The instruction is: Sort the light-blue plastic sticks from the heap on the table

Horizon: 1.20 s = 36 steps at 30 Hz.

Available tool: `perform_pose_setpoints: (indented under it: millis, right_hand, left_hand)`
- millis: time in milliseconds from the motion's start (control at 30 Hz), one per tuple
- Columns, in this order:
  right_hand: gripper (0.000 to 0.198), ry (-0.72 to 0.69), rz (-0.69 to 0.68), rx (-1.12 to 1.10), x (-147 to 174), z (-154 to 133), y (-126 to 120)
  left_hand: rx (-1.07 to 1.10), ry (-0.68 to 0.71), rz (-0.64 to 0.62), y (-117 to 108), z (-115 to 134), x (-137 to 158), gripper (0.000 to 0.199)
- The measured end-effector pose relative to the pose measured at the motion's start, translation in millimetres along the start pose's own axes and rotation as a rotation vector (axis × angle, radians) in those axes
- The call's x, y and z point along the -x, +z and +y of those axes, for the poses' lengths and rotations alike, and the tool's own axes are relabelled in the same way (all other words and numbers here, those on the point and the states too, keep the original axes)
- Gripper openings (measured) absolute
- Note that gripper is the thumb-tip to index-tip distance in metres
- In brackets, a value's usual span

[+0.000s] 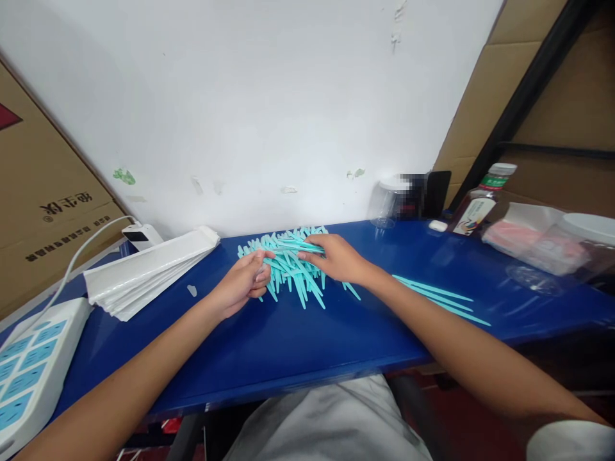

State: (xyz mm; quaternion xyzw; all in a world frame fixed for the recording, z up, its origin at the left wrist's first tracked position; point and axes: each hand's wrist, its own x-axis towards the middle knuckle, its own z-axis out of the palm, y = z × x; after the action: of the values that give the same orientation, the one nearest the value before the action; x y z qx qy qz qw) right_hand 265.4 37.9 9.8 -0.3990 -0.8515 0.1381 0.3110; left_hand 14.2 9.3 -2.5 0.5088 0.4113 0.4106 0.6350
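A heap of thin turquoise plastic sticks with tapered ends lies on the blue table by the wall. My right hand is over the heap's right side, with turquoise sticks pinched between thumb and fingers and pointing left. At the heap's left edge is my left hand, its fingers curled in and its thumb and forefinger together; what they pinch, if anything, is too small to make out. Several separate turquoise sticks lie side by side to the right, beyond my right forearm.
White plastic sleeves lie stacked at left, near a power strip and a white device with a cable. On the right stand a bottle, a clear jar and a bag of pink items. Cardboard borders the left.
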Motion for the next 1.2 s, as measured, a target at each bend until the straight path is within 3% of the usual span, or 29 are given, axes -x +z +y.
perform_pose_setpoints:
  millis: [300, 533, 667, 933, 1200]
  right_hand:
    - [0.043, -0.067, -0.054, 0.238, 6.8, -6.0, 3.2]
    - [0.054, -0.091, -0.109, 0.207, 8.3, -14.5, 2.7]
    - [0.053, -0.096, -0.118, 0.167, 10.9, -17.7, 1.8]
    - [0.044, -0.131, -0.094, 0.162, 10.7, -16.8, 4.7]
    - [0.043, -0.152, -0.044, 0.147, 9.3, -12.5, 8.5]
  left_hand:
    - [-0.191, 0.087, 0.017, 14.3, -0.7, 9.4, 0.038]
    - [-0.286, 0.383, 0.151, 16.2, -1.7, 7.1, 0.041]
    - [-0.327, 0.456, 0.190, 13.4, -0.6, 6.0, 0.033]
    - [-0.350, 0.458, 0.204, 11.4, -1.6, 2.9, 0.028]
    - [-0.457, 0.332, 0.302, 9.0, 2.1, 4.6, 0.033]
